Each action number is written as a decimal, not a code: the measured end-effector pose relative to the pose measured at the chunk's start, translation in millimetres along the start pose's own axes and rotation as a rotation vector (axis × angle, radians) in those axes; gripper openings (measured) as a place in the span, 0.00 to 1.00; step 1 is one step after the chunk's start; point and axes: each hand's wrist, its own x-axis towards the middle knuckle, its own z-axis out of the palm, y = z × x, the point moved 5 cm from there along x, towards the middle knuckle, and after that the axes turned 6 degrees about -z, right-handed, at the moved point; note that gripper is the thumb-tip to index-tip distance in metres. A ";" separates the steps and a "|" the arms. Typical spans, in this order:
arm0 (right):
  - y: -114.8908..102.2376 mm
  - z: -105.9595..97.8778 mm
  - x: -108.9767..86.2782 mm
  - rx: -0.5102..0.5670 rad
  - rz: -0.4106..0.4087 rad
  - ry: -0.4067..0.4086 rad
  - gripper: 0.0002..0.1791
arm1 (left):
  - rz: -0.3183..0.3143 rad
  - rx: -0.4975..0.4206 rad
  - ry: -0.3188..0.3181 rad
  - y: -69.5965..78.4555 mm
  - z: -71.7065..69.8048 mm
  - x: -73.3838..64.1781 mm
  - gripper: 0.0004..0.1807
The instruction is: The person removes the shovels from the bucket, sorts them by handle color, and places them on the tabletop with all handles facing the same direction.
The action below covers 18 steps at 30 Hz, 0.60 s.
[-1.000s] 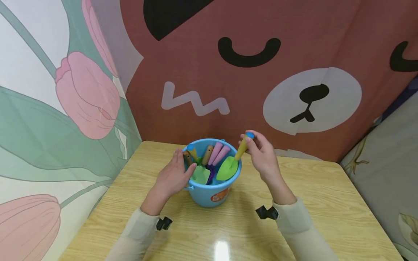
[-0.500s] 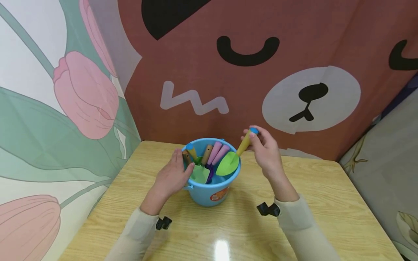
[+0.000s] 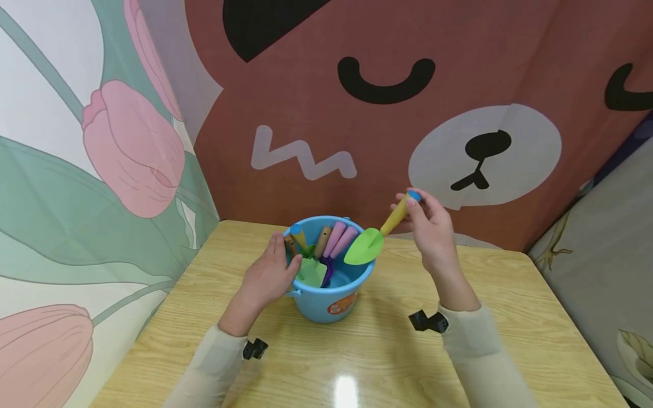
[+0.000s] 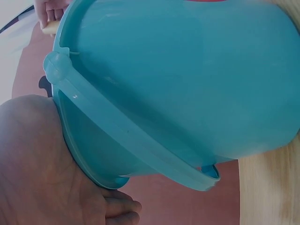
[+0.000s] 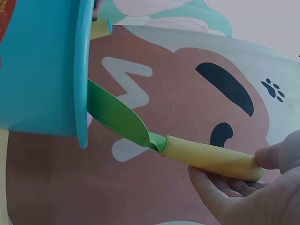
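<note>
A light blue bucket stands on the table with several small garden tools inside. My right hand pinches the blue-capped end of a yellow handle on a green trowel. The trowel's blade overlaps the bucket's right rim, tilted, its tip still within the mouth in the right wrist view. On the bucket's left rim rests my left hand, fingers straight. Beside that hand are a pale green blade, brown handles and pink handles. The bucket's folded-down handle shows in the left wrist view.
The wooden table extends around the bucket, with its back edge close behind. A brown bear-print cloth hangs behind it. Flower-print cloth covers the left side, and a grey cloth the right.
My right hand has moved up and to the right, drawing the green trowel from deeper inside the bucket up to its rim. My left hand and the bucket have stayed in place.
</note>
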 end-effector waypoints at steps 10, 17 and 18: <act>-3.1 -18.1 4.5 0.175 -0.003 0.070 0.23 | -0.003 0.001 0.003 1.2 -0.5 -0.5 0.46; -6.3 -28.5 4.2 0.224 -0.001 0.096 0.24 | 0.000 0.008 0.010 -0.5 -0.2 -0.7 0.47; -6.6 -30.2 4.3 0.227 -0.001 0.100 0.24 | 0.001 0.007 0.010 -0.5 -0.2 -0.7 0.47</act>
